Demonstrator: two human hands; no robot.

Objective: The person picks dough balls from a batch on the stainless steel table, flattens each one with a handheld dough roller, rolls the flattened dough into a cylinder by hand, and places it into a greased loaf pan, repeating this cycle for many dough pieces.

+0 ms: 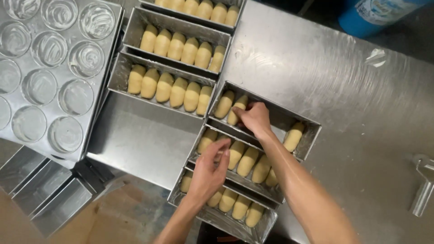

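Observation:
My right hand reaches into a long metal loaf tin and pinches a pale dough roll, the second from its left end. That tin also holds a roll at its left end and one at the right end. My left hand hovers over the tin below, fingers curled on a dough roll in its row. A third tin nearest me holds several rolls, partly hidden by my left wrist.
Three more filled loaf tins lie at the top centre. A greased round-cup baking tray fills the left. Empty tins sit at lower left. A blue barrel stands top right, a metal tool at the right edge.

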